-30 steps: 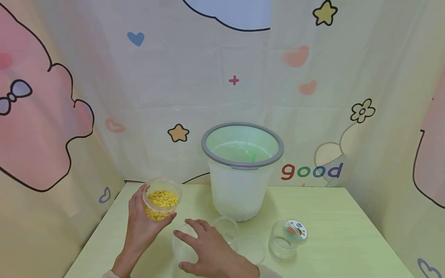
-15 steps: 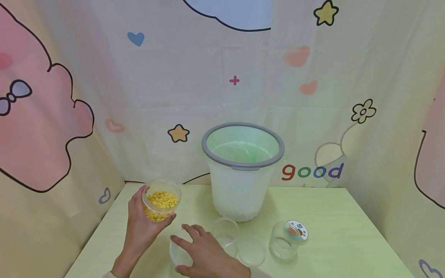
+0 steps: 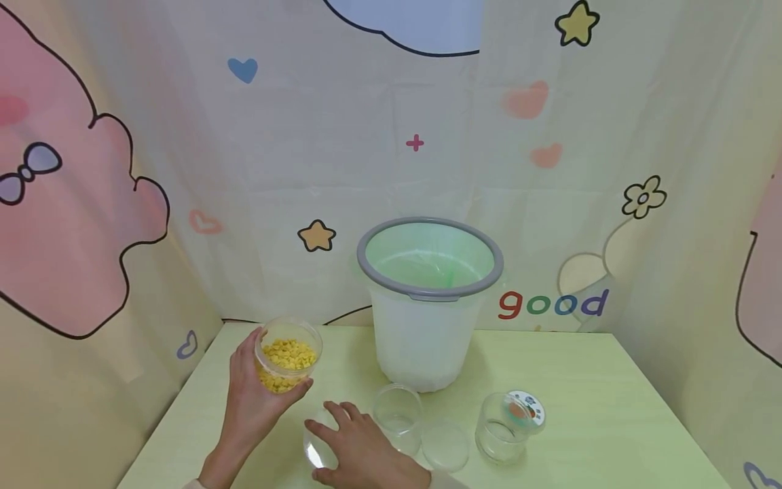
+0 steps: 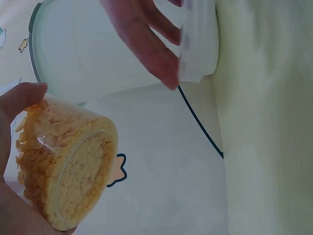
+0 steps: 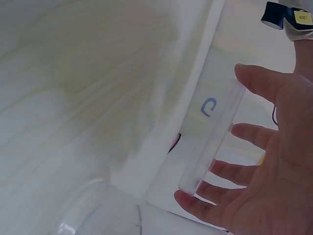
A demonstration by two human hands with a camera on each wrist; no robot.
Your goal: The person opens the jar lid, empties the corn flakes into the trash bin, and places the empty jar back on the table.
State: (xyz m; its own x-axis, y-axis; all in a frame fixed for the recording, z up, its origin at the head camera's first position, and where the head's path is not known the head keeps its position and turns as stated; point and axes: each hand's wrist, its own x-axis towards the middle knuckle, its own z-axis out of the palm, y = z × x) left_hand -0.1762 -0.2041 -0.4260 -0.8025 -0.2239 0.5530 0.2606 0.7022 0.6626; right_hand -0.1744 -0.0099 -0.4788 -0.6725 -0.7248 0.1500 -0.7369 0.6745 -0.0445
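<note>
My left hand [image 3: 250,401] grips a clear round plastic tub [image 3: 287,356] of yellow flakes, its open top tipped toward the head camera. In the left wrist view the tub's flat base [image 4: 80,176] faces that camera, with flakes packed behind it. A thin translucent round lid [image 5: 215,139] sits between the thumb and fingertips of my right hand [image 3: 366,445], pinched at its edge. That lid shows clear of the table in the right wrist view. In the head view the lid [image 3: 314,448] is partly hidden by the fingers, to the lower right of the tub.
A white bucket [image 3: 421,339] with a grey rim stands at the table's back. Before it are a clear empty tub [image 3: 397,411] and a flat translucent lid [image 3: 446,446]. Further right, a clear jar [image 3: 497,441] overlaps a printed round lid [image 3: 525,409].
My right hand has shifted a little left and nearer with the lid, which now catches a bright glare. The left hand keeps holding the flake tub in nearly the same place.
</note>
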